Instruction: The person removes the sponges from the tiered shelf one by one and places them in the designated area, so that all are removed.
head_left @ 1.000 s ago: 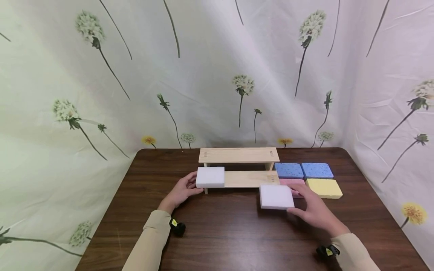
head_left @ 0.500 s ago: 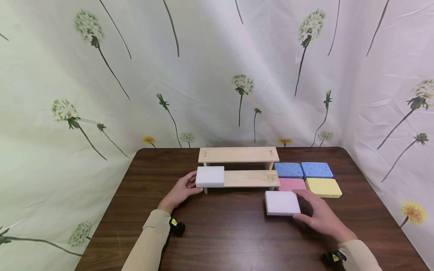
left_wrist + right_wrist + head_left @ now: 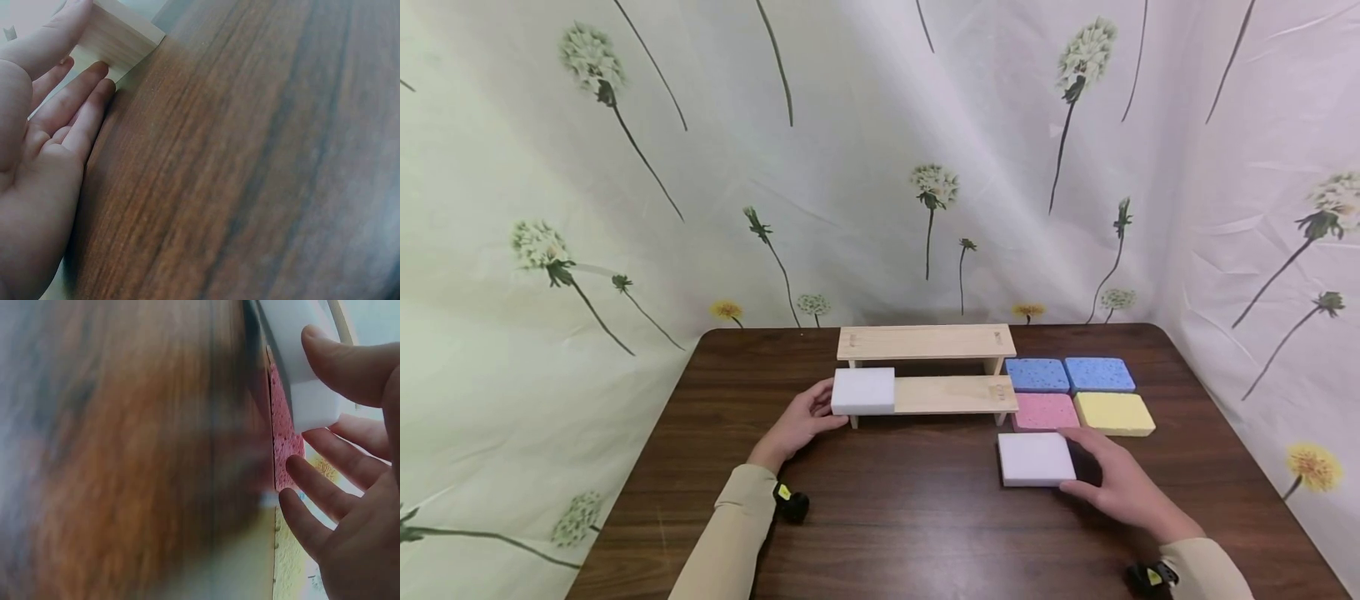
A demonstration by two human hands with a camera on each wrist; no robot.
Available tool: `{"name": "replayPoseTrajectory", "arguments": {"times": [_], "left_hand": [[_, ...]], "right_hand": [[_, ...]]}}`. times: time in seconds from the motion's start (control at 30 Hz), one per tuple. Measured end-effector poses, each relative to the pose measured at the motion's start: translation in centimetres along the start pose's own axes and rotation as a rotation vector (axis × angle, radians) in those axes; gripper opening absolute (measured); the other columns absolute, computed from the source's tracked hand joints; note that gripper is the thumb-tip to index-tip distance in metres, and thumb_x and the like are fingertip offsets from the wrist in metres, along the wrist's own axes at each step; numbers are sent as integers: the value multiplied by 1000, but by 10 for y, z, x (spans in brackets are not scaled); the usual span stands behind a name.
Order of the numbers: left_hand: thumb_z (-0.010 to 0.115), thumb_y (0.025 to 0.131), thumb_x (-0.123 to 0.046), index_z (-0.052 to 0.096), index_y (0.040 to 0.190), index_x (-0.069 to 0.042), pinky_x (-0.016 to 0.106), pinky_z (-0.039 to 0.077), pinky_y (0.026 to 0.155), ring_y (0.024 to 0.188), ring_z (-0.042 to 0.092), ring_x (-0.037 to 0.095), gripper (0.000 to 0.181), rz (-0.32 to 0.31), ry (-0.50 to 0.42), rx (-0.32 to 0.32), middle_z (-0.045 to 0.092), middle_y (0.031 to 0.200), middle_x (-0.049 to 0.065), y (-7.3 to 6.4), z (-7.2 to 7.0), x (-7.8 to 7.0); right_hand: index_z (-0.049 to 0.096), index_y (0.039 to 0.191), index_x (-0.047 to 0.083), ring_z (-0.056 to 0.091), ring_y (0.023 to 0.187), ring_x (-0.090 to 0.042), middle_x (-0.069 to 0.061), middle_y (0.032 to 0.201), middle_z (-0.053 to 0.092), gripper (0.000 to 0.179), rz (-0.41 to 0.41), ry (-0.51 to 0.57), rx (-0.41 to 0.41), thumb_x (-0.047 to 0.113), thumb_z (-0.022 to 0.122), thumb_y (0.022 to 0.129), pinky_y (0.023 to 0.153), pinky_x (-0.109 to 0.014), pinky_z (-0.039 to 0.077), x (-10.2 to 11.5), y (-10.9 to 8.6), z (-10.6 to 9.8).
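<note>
My right hand [image 3: 1123, 483] pinches a white sponge [image 3: 1036, 458] by its right end, thumb in front and index finger behind. This sponge is low over the table, in front of the pink sponge [image 3: 1047, 412]; whether it touches the wood is unclear. In the right wrist view the other fingers [image 3: 319, 487] spread loosely. At the left end of a two-step wooden stand [image 3: 955, 394], a second white sponge [image 3: 863, 390] lies on the lower step. My left hand [image 3: 801, 425] rests against that end, fingers relaxed, their tips near the stand's side panel [image 3: 119, 40]. Its index finger is partly hidden.
Two blue sponges [image 3: 1037, 375] lie side by side to the right of the stand. A yellow sponge [image 3: 1115, 414] sits before them, beside the pink one. The brown table [image 3: 880, 517] backs onto a flower-printed cloth [image 3: 850, 167].
My right hand has carried the white sponge rightward and toward me, down from the stand's right end, uncovering the pink sponge. The left hand has stayed in place.
</note>
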State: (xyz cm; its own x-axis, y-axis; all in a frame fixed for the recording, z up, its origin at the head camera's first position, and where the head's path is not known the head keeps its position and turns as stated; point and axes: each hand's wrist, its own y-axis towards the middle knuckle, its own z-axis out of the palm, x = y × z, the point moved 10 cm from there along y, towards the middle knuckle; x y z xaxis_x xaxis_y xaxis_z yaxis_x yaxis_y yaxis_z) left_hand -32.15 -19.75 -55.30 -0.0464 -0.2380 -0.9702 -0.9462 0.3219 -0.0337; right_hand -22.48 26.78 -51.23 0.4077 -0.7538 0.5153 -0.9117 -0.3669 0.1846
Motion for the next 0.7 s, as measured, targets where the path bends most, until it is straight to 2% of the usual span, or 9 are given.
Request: {"name": "replayPoseTrajectory", "arguments": {"times": [0.23, 0.7], "left_hand": [[79, 94, -4, 38, 160, -1, 45, 42, 120, 142, 51, 37, 77, 2, -2, 0, 53, 153, 25, 2, -1, 1], [79, 94, -5, 39, 159, -2, 47, 43, 120, 142, 51, 37, 77, -7, 1, 3, 53, 153, 25, 2, 0, 2]], "right_hand": [[54, 149, 8, 55, 135, -42, -18, 146, 60, 76, 63, 14, 52, 25, 91, 85, 109, -67, 46, -15, -4, 1], [56, 147, 2, 57, 134, -42, -20, 144, 61, 74, 31, -62, 43, 18, 90, 83, 108, -63, 45, -22, -7, -6]]}}
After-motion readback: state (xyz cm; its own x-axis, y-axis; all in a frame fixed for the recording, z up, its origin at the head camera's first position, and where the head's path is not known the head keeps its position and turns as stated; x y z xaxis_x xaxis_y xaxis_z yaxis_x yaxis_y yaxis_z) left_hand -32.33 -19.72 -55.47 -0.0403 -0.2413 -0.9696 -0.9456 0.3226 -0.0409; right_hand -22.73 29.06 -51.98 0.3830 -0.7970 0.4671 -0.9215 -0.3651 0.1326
